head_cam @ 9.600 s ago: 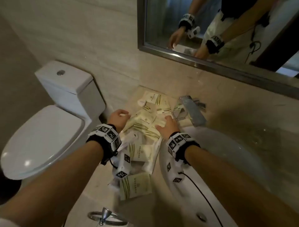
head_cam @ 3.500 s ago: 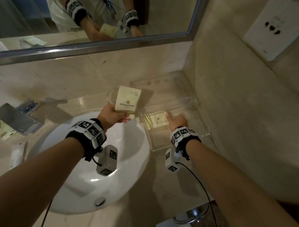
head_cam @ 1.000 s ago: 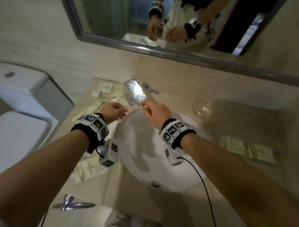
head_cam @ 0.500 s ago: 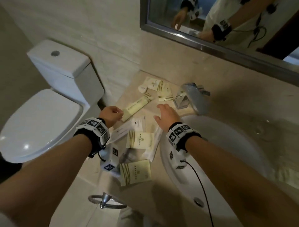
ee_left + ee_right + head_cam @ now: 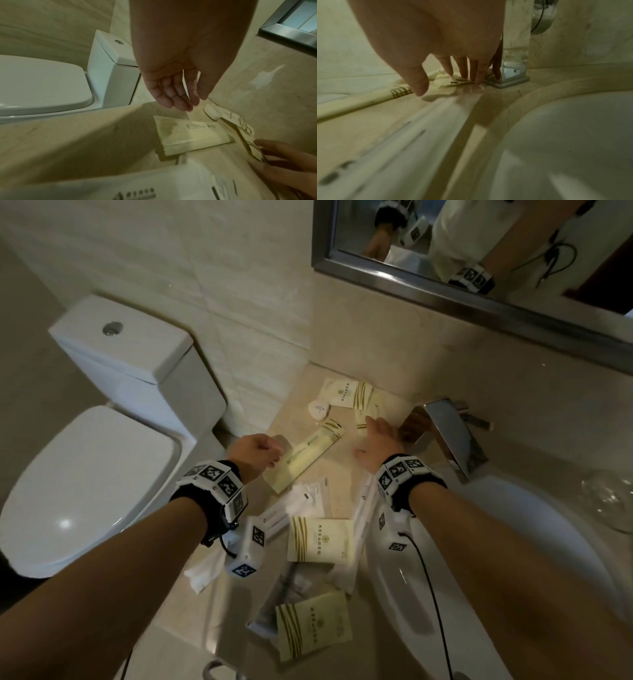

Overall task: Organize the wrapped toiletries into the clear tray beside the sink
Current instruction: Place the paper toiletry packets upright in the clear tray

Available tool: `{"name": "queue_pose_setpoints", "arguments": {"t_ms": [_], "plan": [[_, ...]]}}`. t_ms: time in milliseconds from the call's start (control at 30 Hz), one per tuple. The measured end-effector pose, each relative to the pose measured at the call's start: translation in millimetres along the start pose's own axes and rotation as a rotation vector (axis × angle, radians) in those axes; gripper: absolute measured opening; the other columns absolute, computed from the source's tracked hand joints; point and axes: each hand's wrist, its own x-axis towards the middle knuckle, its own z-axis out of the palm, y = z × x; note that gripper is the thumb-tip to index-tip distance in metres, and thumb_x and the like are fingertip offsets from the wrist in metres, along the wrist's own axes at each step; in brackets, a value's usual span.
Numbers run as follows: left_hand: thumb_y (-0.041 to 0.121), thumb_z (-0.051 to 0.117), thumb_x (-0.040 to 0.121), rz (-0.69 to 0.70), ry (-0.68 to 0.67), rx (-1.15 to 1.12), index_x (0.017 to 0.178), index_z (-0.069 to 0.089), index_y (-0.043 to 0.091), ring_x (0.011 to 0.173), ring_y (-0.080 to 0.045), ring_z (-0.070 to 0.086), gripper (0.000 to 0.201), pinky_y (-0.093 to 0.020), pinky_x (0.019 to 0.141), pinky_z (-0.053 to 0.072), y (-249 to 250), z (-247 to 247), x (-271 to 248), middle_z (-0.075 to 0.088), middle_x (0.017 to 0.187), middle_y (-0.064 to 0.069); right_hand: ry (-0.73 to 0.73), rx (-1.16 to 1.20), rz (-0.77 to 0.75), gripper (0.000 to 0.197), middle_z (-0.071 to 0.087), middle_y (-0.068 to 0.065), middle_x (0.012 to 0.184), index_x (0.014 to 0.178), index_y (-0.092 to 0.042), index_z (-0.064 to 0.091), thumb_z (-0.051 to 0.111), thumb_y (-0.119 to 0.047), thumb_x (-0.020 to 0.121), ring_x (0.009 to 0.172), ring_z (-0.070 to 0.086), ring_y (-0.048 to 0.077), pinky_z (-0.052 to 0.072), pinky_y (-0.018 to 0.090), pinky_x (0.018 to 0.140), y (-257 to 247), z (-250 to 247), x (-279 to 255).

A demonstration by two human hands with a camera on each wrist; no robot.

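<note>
Several cream wrapped toiletries lie scattered on the counter left of the sink. My right hand (image 5: pixel 375 436) (image 5: pixel 453 75) reaches forward with straight fingers. Its tips rest on a small packet (image 5: pixel 362 419) (image 5: pixel 453 82) next to the faucet base (image 5: pixel 513 77). My left hand (image 5: pixel 258 451) (image 5: pixel 180 100) hovers empty with relaxed fingers over the near end of a long yellow packet (image 5: pixel 305 455) (image 5: pixel 190 135). A round wrapped soap (image 5: pixel 318 409) (image 5: pixel 213 111) and a flat packet (image 5: pixel 346 393) lie farther back. Two square packets (image 5: pixel 320 539) (image 5: pixel 313 625) lie nearer me. The clear tray is out of view.
A chrome faucet (image 5: pixel 448 433) stands right of my right hand, with the white sink (image 5: pixel 496 559) below it. A glass (image 5: pixel 609 501) sits at the far right. The toilet (image 5: pixel 102 440) stands left of the counter edge. White sachets (image 5: pixel 308 498) lie between my wrists.
My right hand has stretched farther back, onto the small packet by the faucet. My left hand has shifted slightly right, over the end of the long packet.
</note>
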Motion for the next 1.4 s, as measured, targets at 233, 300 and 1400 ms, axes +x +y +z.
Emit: {"name": "queue_pose_setpoints", "arguments": {"t_ms": [233,300,1400], "plan": [[0.007,0.055,0.085,0.035,-0.031,0.0,0.065,0.055,0.014,0.061,-0.012,0.054,0.021,-0.011,0.052,0.046,13.6,7.6,15.6,0.058,0.069,-0.002,0.077,-0.038,-0.108,0.032,0.057,0.015,0.118,0.115,-0.008,0.053,0.045,-0.03,0.094,0.114,0.047,0.029,0.045,0.041,0.095,-5.4,-10.7,-6.7],[0.008,0.056,0.085,0.036,-0.041,-0.01,0.065,0.054,0.014,0.062,-0.012,0.054,0.021,-0.01,0.051,0.046,18.6,12.2,18.6,0.058,0.071,-0.003,0.11,-0.042,-0.099,0.029,0.059,0.014,0.115,0.112,-0.007,0.055,0.047,-0.029,0.094,0.112,0.049,0.028,0.047,0.041,0.092,-6.7,-10.1,-7.2],[0.031,0.053,0.09,0.014,-0.057,-0.283,0.119,0.042,0.008,0.06,-0.021,0.054,0.039,-0.028,0.059,0.046,76.2,27.1,-1.5,0.059,0.092,-0.016,0.319,0.362,-0.334,0.022,0.059,0.013,0.105,0.108,-0.007,0.06,0.054,-0.011,0.087,0.097,0.056,0.028,0.042,0.031,0.083,-20.6,-47.4,-34.1]]}}
